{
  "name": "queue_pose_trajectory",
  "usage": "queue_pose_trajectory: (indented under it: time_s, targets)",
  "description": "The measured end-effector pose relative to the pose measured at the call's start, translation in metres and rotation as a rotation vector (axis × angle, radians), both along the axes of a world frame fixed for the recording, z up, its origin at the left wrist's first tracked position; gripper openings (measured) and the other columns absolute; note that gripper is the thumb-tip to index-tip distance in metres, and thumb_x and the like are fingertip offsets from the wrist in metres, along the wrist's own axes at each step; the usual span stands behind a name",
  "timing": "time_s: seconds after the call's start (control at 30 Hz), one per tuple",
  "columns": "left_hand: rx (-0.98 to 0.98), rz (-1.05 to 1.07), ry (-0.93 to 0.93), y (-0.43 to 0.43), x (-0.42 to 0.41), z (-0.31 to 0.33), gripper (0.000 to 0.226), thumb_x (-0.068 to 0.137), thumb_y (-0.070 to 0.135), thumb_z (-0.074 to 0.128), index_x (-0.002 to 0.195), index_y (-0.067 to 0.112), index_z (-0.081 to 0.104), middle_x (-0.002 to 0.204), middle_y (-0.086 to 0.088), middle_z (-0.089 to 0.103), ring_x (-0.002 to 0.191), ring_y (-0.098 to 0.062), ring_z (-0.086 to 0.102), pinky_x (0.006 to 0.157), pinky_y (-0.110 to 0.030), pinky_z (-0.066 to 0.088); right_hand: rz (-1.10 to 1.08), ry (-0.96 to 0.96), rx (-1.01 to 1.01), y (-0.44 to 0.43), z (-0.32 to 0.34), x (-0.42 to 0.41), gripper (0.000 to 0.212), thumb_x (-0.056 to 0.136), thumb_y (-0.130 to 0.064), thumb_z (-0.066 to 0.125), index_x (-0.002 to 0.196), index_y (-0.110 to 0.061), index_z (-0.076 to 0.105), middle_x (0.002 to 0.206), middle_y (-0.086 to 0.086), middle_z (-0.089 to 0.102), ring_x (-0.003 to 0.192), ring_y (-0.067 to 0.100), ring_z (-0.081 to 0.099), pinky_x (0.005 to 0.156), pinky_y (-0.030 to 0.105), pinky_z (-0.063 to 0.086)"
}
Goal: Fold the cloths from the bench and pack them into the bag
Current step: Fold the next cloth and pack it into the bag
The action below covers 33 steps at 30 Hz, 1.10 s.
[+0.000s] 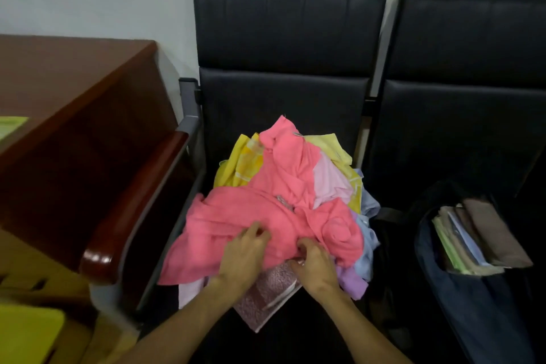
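The pink cloth (266,216) lies crumpled on top of the heap, on the near half of the black padded table (280,103). It is terry-like stuff: soft, light and floppy, with no shape of its own. I'd take it by two corners of one hem and shake it flat, because a handful from the middle would only drag the heap along.

Both hands are on its near edge. The left hand (242,254) has its grip closed, fingers curled into the fabric. The right hand (316,266) is pinched together on the hem, though blur makes it hard to be sure it hasn't caught the speckled cloth (271,295) beneath as well.

Yellow cloths (236,162), a lilac cloth (351,281) and a pale blue cloth (366,251) poke out around it, all still unfolded.

To the right, on the next seat, the dark bag (472,319) stands open. Inside it is a row of folded cloths (478,239) on edge, brown, blue and green, with room left.
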State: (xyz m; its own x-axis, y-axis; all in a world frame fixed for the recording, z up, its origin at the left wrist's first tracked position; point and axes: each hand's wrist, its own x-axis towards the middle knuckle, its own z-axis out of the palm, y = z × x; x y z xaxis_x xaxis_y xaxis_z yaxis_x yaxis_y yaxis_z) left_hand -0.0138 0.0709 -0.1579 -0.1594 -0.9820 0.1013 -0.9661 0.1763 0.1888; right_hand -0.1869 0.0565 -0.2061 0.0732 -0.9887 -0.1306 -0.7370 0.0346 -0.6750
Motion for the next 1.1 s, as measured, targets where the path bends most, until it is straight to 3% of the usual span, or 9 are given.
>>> queue_pose_trajectory:
  time_s: [0.1,0.23,0.33,0.43,0.53,0.67,0.77,0.93,1.1]
  targets:
    - [-0.053,0.005,-0.043,-0.004,0.015,0.003,0.039,0.040,0.011,0.095,0.071,0.020,0.073,0.067,0.002,0.064,0.048,-0.018,0.061,0.031,-0.023,0.041,0.030,0.019,-0.046,0.004,0.010,0.018,0.049,0.078,-0.019,0.074,0.123,-0.017,0.056,0.125,0.004,0.055,0.112,0.026,0.056,0.094,0.037,0.045]
    - [-0.080,-0.035,0.084,0.000,0.023,0.022,0.020,0.060,0.022,0.090,0.067,0.019,0.071,0.069,0.004,0.067,0.064,-0.015,0.066,0.051,-0.024,0.049,0.094,0.028,-0.097,0.007,0.030,0.036,0.052,0.084,-0.029,0.073,0.131,-0.023,0.054,0.129,0.002,0.044,0.112,0.022,0.055,0.092,0.035,0.045]
    - [-0.084,-0.052,0.285,-0.002,0.032,0.035,0.020,0.082,0.030,0.077,0.072,0.015,0.069,0.076,-0.001,0.067,0.076,-0.019,0.059,0.065,-0.031,0.045,0.122,0.043,-0.133,0.009,0.050,0.041,0.044,0.084,-0.037,0.072,0.124,-0.025,0.059,0.122,-0.003,0.044,0.104,0.018,0.057,0.083,0.031,0.046]
    - [-0.158,-0.136,0.272,-0.001,0.044,0.049,0.020,0.087,0.037,0.065,0.074,0.022,0.060,0.077,0.003,0.063,0.079,-0.022,0.056,0.073,-0.047,0.050,0.146,0.070,-0.186,0.014,0.077,0.043,0.028,0.089,-0.031,0.066,0.116,-0.023,0.064,0.118,-0.004,0.051,0.107,0.017,0.055,0.084,0.035,0.047]
    - [-0.223,-0.167,0.375,0.006,0.048,0.080,0.025,0.096,0.040,0.050,0.085,0.018,0.058,0.086,0.000,0.061,0.086,-0.024,0.056,0.079,-0.047,0.047,0.139,0.061,-0.277,0.018,0.104,0.040,0.022,0.089,-0.021,0.061,0.111,-0.020,0.065,0.117,-0.002,0.059,0.107,0.020,0.057,0.092,0.033,0.045]
    - [-0.272,-0.138,0.580,0.022,0.046,0.153,0.019,0.101,0.023,0.053,0.084,0.017,0.049,0.085,0.000,0.058,0.084,-0.025,0.053,0.077,-0.043,0.045,0.117,0.076,-0.361,0.028,0.146,0.035,0.013,0.089,-0.016,0.058,0.101,-0.016,0.065,0.100,0.005,0.066,0.097,0.029,0.057,0.081,0.034,0.041]
    - [-0.322,-0.175,0.622,0.036,0.046,0.204,0.015,0.102,0.021,0.052,0.088,0.017,0.051,0.078,0.004,0.058,0.076,-0.018,0.054,0.074,-0.036,0.043,0.100,-0.016,-0.405,0.045,0.182,0.036,0.007,0.094,-0.016,0.053,0.087,-0.018,0.053,0.085,0.002,0.062,0.082,0.027,0.056,0.068,0.034,0.037]
    - [-0.398,-0.207,0.701,0.066,0.038,0.269,0.012,0.104,0.023,0.051,0.093,0.019,0.056,0.072,0.024,0.057,0.067,0.002,0.052,0.065,-0.013,0.036,0.068,-0.191,-0.390,0.076,0.246,0.034,0.006,0.097,-0.017,0.045,0.094,-0.011,0.046,0.078,-0.001,0.055,0.072,0.020,0.051,0.065,0.036,0.035]
    - [-0.421,-0.199,0.806,0.094,0.032,0.300,0.017,0.104,0.033,0.047,0.090,0.026,0.055,0.081,0.001,0.063,0.081,-0.017,0.060,0.076,-0.033,0.046,-0.019,-0.483,-0.309,0.104,0.295,0.030,0.012,0.095,-0.012,0.045,0.093,-0.004,0.053,0.080,0.002,0.053,0.070,0.013,0.045,0.060,0.027,0.036]
